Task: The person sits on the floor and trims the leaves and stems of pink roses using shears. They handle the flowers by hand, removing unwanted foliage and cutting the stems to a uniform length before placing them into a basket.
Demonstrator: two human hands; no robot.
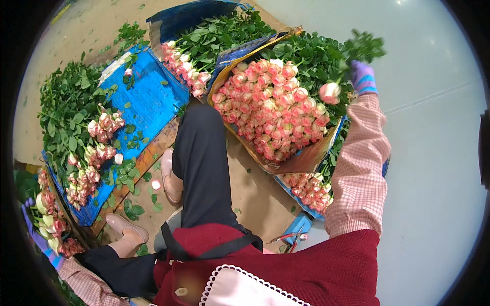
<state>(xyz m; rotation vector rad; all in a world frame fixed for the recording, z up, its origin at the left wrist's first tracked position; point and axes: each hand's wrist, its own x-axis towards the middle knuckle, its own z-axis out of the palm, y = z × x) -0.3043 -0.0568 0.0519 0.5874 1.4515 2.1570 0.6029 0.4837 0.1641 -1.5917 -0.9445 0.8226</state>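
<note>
Fingers of the right hand [363, 77] (gloved purple) grip one rose [329, 92], bloom toward the person, over the bundle [273, 109]; the left hand [35, 232] clasps another bunch [50, 219] far off.

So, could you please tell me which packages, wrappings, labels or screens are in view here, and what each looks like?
Brown paper wrap: centre, open cone around a big bunch of pink roses.
Blue wrap: top centre, folded sheet around a second rose bunch.
Blue sheet: left, flat under loose roses.
Blue wrap: lower right, under a small bunch.
No labels, signs or screens show.
</note>
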